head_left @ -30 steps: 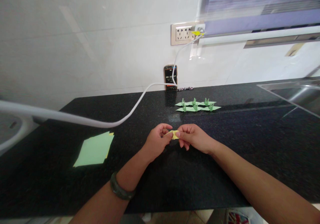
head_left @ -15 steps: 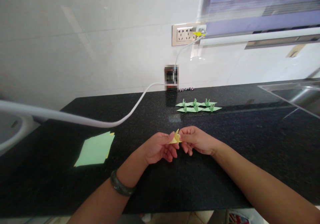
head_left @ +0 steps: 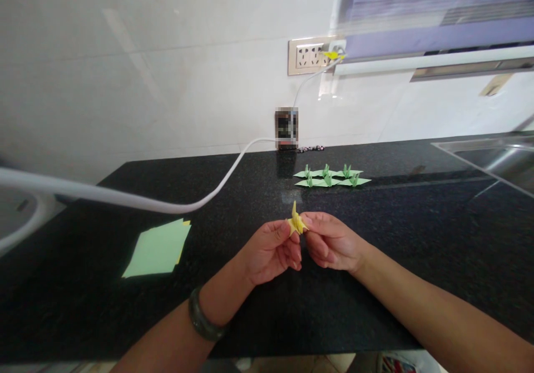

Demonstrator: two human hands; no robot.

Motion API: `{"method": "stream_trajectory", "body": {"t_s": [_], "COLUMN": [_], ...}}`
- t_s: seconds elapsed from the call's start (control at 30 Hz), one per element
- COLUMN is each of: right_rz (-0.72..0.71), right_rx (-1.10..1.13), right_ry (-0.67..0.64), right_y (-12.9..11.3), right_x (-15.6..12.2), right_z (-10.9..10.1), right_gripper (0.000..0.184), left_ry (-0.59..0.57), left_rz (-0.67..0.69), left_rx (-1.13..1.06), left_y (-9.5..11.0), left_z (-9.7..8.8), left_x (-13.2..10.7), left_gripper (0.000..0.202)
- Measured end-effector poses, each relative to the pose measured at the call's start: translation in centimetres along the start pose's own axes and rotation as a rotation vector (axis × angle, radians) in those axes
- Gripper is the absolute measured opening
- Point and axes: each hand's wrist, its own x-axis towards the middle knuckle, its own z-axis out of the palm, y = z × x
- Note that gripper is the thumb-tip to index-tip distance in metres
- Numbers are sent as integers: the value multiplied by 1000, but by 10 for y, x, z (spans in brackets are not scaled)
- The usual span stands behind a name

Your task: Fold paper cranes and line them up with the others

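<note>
A small folded yellow paper piece (head_left: 296,222) sits between my two hands above the black countertop (head_left: 375,262). My left hand (head_left: 271,250) pinches it from the left, palm turned up and fingers curled. My right hand (head_left: 329,242) pinches its right side with thumb and forefinger. One pointed tip of the paper sticks upward. A dark bracelet (head_left: 202,320) circles my left wrist.
Several green paper cranes (head_left: 329,176) stand in two rows behind my hands. A stack of green and yellow paper sheets (head_left: 158,248) lies at the left. A white cable (head_left: 167,203) crosses the counter toward a phone (head_left: 286,128) leaning on the wall. A sink (head_left: 496,156) is at the far right.
My left hand turned palm up and both hands drew slightly nearer to me. The yellow paper was rotated from lying flat between my fingers to having a tip pointing upward.
</note>
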Motion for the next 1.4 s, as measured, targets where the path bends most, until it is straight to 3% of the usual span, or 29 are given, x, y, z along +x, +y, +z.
{"method": "stream_trajectory", "body": {"t_s": [0.17, 0.37, 0.67, 0.93, 1.4], "right_rz": [-73, -96, -97, -91, -101], "right_rx": [116, 189, 215, 229, 275], "right_ry": [-78, -147, -161, -149, -155], "right_y": [9, 15, 18, 21, 20], "right_x": [-1, 2, 1, 2, -3], "right_z": [10, 9, 12, 9, 22], "right_gripper": [21, 25, 28, 29, 31], "left_ry": [-86, -94, -100, -37, -98], "left_rz": [77, 118, 136, 140, 184], "left_rx": [-42, -35, -28, -74, -79], "left_y": [-5, -8, -11, -13, -17], "left_z": [6, 8, 9, 13, 21], "left_x": [-2, -1, -1, -1, -5], "left_gripper": [24, 23, 25, 23, 25]}}
